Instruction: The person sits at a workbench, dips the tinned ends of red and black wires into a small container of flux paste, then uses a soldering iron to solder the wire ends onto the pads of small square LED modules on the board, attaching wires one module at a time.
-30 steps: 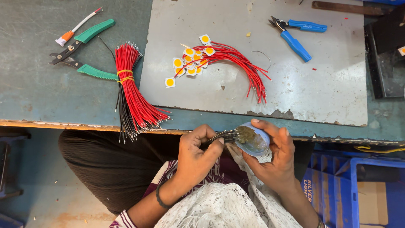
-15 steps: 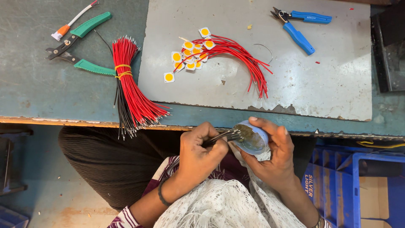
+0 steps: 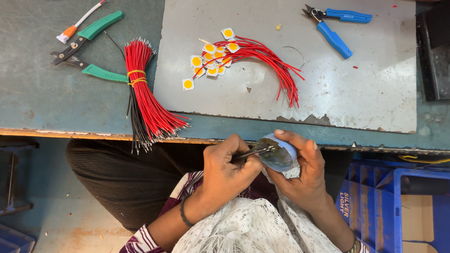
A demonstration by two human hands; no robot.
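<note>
Head view: left hand [image 3: 225, 168] is closed on a thin bundle of dark wire ends [image 3: 255, 152], dipped into a small round blue-rimmed tin [image 3: 276, 153] cupped in the right hand [image 3: 304, 180], below the tabletop [image 3: 47, 103] edge. Risk: tin tilts, contents could spill onto lap.

My left hand [image 3: 229, 164] is curled into a loose fist, thumb and fingers pinched together and pointing toward my right hand [image 3: 302, 175], which sits just beside it, palm up and cupped, fingers bent upward, both forearms angled in from below.
</note>
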